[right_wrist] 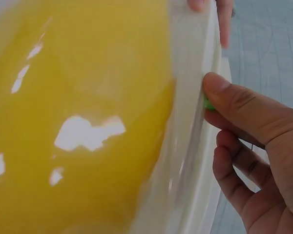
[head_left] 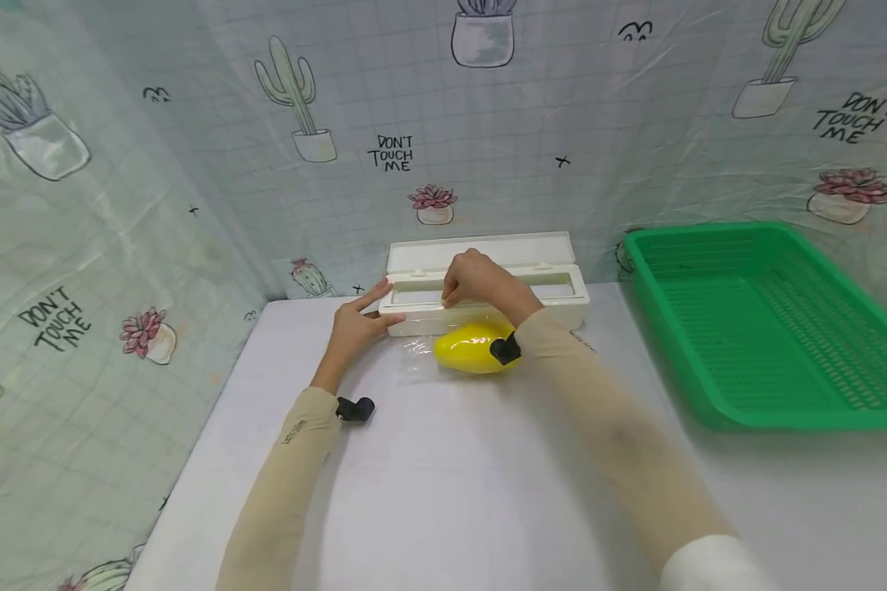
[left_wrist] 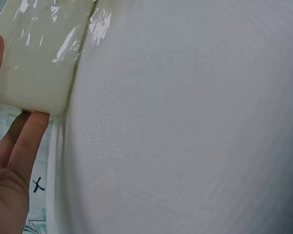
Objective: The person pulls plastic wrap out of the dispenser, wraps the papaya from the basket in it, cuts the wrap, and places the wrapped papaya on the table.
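A long white cling film dispenser (head_left: 488, 322) stands on the white table with its lid (head_left: 480, 250) tipped back. My left hand (head_left: 358, 327) holds its left end, with the thumb on the front and fingers at the end. Above the front rim, my right hand (head_left: 480, 279) pinches a small green piece (right_wrist: 209, 103) between thumb and forefinger; what it belongs to is hidden. Clear film (head_left: 417, 349) hangs down the dispenser's front. A glossy yellow rounded thing (head_left: 466, 349) lies before the dispenser in clear film, partly hidden by the right wrist; its kind I cannot tell.
A green plastic basket (head_left: 717, 410) stands at the right side of the table (head_left: 429, 492). Behind the dispenser rises a wall covered with a cactus-print sheet (head_left: 488, 123), which also runs along the left side.
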A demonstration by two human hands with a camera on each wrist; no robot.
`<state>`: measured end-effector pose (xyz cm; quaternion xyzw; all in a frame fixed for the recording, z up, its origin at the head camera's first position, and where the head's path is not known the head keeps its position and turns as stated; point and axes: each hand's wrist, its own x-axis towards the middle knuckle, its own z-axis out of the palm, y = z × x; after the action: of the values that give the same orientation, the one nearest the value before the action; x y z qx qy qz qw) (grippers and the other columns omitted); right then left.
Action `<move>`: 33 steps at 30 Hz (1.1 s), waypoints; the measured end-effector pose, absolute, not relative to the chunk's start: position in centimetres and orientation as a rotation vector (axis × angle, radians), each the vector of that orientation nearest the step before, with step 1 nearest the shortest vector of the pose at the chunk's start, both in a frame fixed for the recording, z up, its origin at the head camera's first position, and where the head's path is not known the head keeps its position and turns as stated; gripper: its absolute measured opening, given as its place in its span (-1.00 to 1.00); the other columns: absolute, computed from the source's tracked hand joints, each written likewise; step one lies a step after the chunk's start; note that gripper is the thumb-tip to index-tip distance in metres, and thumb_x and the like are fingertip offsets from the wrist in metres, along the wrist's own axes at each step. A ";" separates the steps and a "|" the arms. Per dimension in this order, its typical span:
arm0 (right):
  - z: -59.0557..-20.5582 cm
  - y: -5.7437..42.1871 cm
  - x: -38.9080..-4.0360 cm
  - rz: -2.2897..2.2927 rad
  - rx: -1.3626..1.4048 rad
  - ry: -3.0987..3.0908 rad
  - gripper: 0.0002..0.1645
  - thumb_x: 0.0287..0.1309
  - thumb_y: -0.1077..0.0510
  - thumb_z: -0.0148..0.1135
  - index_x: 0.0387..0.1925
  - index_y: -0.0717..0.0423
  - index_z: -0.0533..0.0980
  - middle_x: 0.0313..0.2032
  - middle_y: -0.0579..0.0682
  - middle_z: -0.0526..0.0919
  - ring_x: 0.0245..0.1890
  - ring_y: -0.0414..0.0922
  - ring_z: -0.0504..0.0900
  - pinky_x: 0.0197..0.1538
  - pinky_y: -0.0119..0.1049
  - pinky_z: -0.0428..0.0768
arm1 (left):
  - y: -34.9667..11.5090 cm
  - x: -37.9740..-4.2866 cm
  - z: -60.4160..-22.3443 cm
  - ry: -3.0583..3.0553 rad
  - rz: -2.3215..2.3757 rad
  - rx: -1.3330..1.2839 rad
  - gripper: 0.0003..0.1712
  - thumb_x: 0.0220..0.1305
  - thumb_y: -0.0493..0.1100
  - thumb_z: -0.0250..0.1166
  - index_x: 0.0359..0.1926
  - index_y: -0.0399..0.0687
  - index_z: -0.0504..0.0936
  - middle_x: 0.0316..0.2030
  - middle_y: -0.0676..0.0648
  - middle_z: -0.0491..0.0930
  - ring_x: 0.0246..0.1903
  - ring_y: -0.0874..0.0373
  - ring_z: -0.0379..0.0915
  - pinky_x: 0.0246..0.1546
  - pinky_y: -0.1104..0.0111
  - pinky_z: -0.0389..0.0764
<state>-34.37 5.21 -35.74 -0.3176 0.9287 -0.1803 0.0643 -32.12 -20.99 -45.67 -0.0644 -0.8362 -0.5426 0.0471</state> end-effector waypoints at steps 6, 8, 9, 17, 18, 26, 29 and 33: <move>-36.0 6.6 -34.2 -0.593 -0.938 2.792 -0.84 0.19 0.11 0.48 -0.21 0.07 0.80 -0.24 -0.06 0.80 -0.22 -0.11 0.63 -0.04 -0.29 0.63 | -20.9 -32.1 -45.9 -2.530 -1.692 -0.214 -0.15 -0.01 0.10 0.62 0.35 0.35 0.52 0.39 0.35 0.37 0.10 -0.05 0.64 -0.25 0.46 0.72; -36.2 6.9 -34.2 -0.598 -0.957 2.783 -0.84 0.19 0.11 0.48 -0.21 0.07 0.80 -0.24 -0.06 0.80 -0.22 -0.11 0.64 -0.04 -0.28 0.63 | -20.9 -32.0 -46.0 -2.536 -1.689 -0.211 -0.15 -0.01 0.11 0.62 0.35 0.37 0.52 0.39 0.36 0.36 0.11 -0.05 0.64 -0.24 0.45 0.72; -36.2 7.0 -34.3 -0.602 -0.965 2.777 -0.84 0.20 0.11 0.48 -0.21 0.07 0.80 -0.24 -0.06 0.80 -0.22 -0.11 0.64 -0.04 -0.28 0.63 | -20.9 -32.0 -46.0 -2.540 -1.682 -0.209 -0.15 -0.01 0.12 0.62 0.35 0.37 0.52 0.39 0.36 0.36 0.11 -0.05 0.63 -0.25 0.45 0.72; -36.2 8.4 -34.8 -0.572 -1.012 2.778 -0.85 0.17 0.10 0.50 -0.25 0.07 0.80 -0.26 -0.08 0.80 -0.27 -0.14 0.64 -0.08 -0.27 0.64 | -20.9 -31.8 -45.9 -2.515 -1.692 -0.237 -0.15 -0.02 0.11 0.62 0.34 0.36 0.53 0.39 0.35 0.37 0.10 -0.04 0.64 -0.27 0.43 0.73; -36.2 8.6 -34.9 -0.570 -1.010 2.776 -0.85 0.17 0.09 0.50 -0.25 0.06 0.80 -0.27 -0.08 0.80 -0.28 -0.14 0.64 -0.08 -0.27 0.64 | -21.0 -31.8 -45.8 -2.515 -1.686 -0.234 -0.15 -0.02 0.11 0.63 0.34 0.36 0.53 0.39 0.35 0.37 0.09 -0.04 0.65 -0.28 0.44 0.73; -36.1 9.9 -34.7 -0.576 -1.000 2.758 -0.85 0.17 0.10 0.50 -0.26 0.08 0.79 -0.30 -0.08 0.78 -0.34 -0.14 0.60 -0.13 -0.29 0.64 | -21.2 -31.8 -45.9 -2.512 -1.683 -0.247 -0.16 -0.01 0.09 0.62 0.35 0.36 0.53 0.40 0.34 0.36 0.11 -0.06 0.63 -0.26 0.43 0.73; -36.0 10.2 -34.7 -0.573 -1.019 2.761 -0.85 0.17 0.12 0.50 -0.26 0.10 0.79 -0.31 -0.07 0.78 -0.35 -0.14 0.58 -0.15 -0.30 0.64 | -21.3 -31.9 -46.0 -2.505 -1.701 -0.242 -0.17 -0.03 0.11 0.62 0.33 0.39 0.54 0.39 0.35 0.37 0.11 -0.04 0.64 -0.26 0.42 0.73; -35.9 10.6 -34.5 -0.582 -1.022 2.765 -0.87 0.16 0.14 0.50 -0.28 0.11 0.79 -0.31 -0.06 0.79 -0.37 -0.14 0.58 -0.17 -0.31 0.64 | -21.3 -31.9 -46.1 -2.501 -1.719 -0.234 -0.17 -0.04 0.12 0.63 0.32 0.43 0.55 0.39 0.36 0.37 0.10 -0.03 0.64 -0.29 0.43 0.73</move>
<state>-34.55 10.56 -35.91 -0.3392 0.9181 -0.1934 0.0683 -31.95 -21.31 -46.14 -0.0768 -0.8208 -0.5640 0.0488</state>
